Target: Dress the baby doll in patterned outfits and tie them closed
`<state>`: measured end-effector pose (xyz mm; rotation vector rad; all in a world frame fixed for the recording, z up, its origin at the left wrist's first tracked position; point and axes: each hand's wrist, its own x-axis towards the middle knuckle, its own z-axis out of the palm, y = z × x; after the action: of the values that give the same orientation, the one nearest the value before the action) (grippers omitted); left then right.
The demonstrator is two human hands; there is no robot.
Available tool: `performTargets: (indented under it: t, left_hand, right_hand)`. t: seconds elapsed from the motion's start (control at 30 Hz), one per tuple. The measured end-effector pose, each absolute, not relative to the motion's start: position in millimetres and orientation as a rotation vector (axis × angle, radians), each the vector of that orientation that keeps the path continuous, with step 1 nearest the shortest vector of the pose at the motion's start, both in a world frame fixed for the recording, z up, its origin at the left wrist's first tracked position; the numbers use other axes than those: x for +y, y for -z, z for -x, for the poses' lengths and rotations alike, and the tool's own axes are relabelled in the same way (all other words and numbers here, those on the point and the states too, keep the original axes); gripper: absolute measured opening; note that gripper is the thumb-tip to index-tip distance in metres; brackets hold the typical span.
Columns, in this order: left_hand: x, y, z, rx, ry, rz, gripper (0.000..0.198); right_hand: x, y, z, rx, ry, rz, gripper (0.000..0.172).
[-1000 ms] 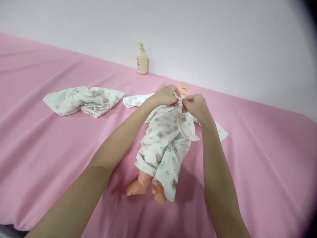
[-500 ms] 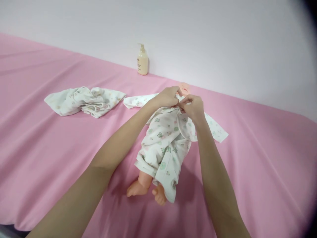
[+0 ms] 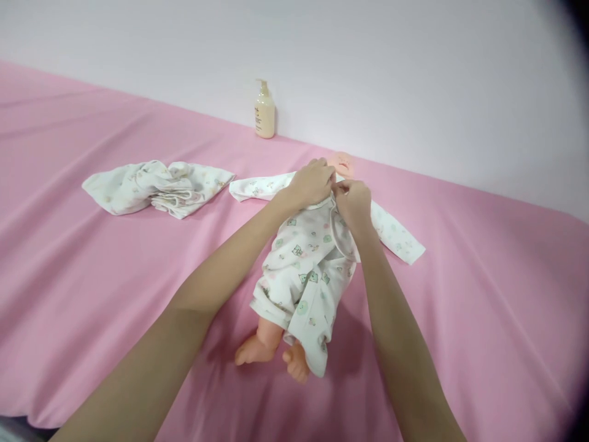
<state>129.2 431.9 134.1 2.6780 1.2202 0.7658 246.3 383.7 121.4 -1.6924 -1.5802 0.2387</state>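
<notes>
A baby doll [image 3: 259, 347] lies on its back, feet toward me, its head partly hidden behind my hands. It wears a white printed baby shirt [image 3: 399, 236] with the sleeves spread out, and matching baby trousers [image 3: 294, 258]. At the doll's upper chest my left hand [image 3: 314, 182] is closed on the shirt's front edge near the neck. Right beside it, my right hand [image 3: 353, 201] pinches the other front edge of the shirt. The fingertips almost meet, and whatever fastening lies between them is hidden.
A crumpled white printed cloth [image 3: 159, 187] lies left of the doll. A cream pump bottle [image 3: 265, 112] stands at the back against the pale wall [image 3: 414, 80]. Pink sheeting [image 3: 483, 294] with soft folds covers the surface.
Both hands have drawn closer together at the doll's chest. My left fingers have curled in, and my right hand has shifted slightly left and closed more. The doll's face shows a little more.
</notes>
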Motion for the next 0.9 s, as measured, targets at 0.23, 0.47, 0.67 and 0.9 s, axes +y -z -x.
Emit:
performTargets:
  t: [0.23,0.47,0.67,0.9]
  left_hand:
    - [447,-122,-141,1.433,-0.88,-2.521,0.032]
    - [455,-121,-144,1.223,-1.155,-2.183,0.035]
    - [454,-127,-142,1.118,-1.113,-2.223,0.037]
    - [454,-135,-125,1.053,-0.887,-2.483,0.039]
  right_hand:
    - [369,-136,-231,-1.977,0.106,1.939,0.023]
    - [367,-144,-242,-1.918,-0.177,1.736,0.031]
    - [365,-149,-246,-1.651,-0.404,1.671,0.023]
    - [365,-153,-254,-1.572,-0.558,1.551,0.017]
